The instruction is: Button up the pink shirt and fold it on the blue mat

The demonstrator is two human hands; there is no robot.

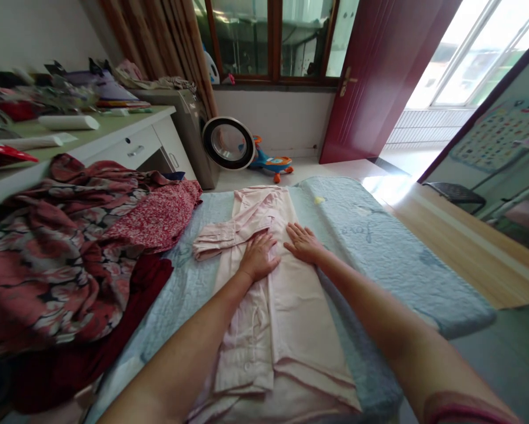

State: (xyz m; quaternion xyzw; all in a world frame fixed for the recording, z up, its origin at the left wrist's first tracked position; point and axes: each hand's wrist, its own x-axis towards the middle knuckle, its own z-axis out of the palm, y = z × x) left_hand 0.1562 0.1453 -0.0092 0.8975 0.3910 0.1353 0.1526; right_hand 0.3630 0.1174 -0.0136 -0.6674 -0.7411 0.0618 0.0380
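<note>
A pale pink shirt [299,306] lies partly folded on the light blue quilted bed cover [352,218]. One buttoned cuff [244,365] rests near me on the shirt body, while the other sleeve [220,235] sticks out to the left. My left hand [259,256] lies flat on the shirt beside that sleeve, fingers spread. Resting on the shirt's right side, my right hand [305,242] also has its fingers apart. Neither hand grips the cloth.
Piled garments [70,253] in floral and dark red cover the left side. Beyond stand a cluttered desk [158,121], a washing machine with its round door [229,143] swung out, and a blue and orange ride-on toy [273,164]. A dark red door [370,76] stands ajar.
</note>
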